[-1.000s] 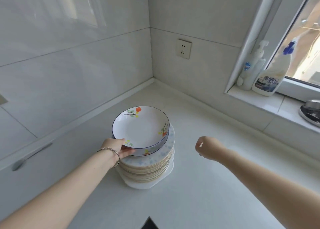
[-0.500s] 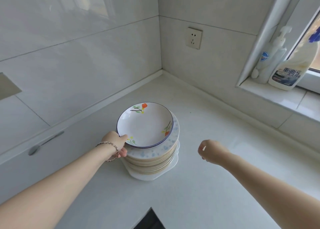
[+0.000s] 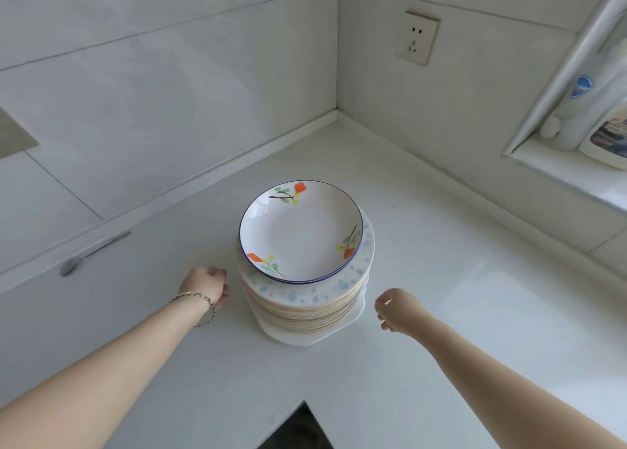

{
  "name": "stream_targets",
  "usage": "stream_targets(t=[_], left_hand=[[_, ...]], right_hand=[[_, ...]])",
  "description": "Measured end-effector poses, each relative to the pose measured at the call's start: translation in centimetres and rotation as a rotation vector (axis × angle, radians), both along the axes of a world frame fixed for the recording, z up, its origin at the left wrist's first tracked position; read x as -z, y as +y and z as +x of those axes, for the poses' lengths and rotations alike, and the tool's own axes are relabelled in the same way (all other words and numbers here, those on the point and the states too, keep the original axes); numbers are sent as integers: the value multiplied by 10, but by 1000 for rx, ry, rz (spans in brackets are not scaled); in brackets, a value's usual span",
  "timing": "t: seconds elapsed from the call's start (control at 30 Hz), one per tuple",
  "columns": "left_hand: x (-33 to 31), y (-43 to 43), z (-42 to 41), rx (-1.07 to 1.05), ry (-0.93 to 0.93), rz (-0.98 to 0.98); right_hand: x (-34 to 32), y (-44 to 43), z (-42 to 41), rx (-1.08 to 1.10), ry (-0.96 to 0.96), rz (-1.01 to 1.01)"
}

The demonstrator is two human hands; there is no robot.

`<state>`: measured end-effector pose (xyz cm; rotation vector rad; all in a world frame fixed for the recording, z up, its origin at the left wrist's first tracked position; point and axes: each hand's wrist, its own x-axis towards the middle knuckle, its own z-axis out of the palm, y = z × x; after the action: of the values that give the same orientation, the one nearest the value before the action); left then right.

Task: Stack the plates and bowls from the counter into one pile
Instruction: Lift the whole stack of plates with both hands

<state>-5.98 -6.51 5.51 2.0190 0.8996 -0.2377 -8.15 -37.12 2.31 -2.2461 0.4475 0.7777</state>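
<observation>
A flower-painted bowl with a blue rim sits atop the pile of plates on the white counter, near the tiled corner. The left hand, a bracelet at its wrist, and the right hand hover either side of the pile, both empty, fingers loosely curled, touching nothing. A spoon lies further left

A white bowl with a thin dark-blue rim and painted orange flowers sits upright atop the pile of plates, which stands between the fingers of the left hand and the right hand, touching neither. Beneath the bowl lies a blue-speckled plate, then tan-edged plates, all resting on a white dish whose edge juts toward the right fingers.
</observation>
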Motion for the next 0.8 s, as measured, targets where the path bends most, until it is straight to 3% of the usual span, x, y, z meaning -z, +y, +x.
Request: stream_targets(t=[0.13,0.23,0.33,0.43,0.8], left_hand=[[48,13,11,25,255,-146],[68,8,16,94,369,-287],[74,0,21,12,327,-456],[77,1,25,-36,306,-508],[79,-6,26,-128,230,-506]], right_hand=[[16,21,7,306,128,129],[28,32,6,410,176,152],[38,45,8,535,165,224],[38,54,11,680,126,309],[23,58,17,810,53,390]])
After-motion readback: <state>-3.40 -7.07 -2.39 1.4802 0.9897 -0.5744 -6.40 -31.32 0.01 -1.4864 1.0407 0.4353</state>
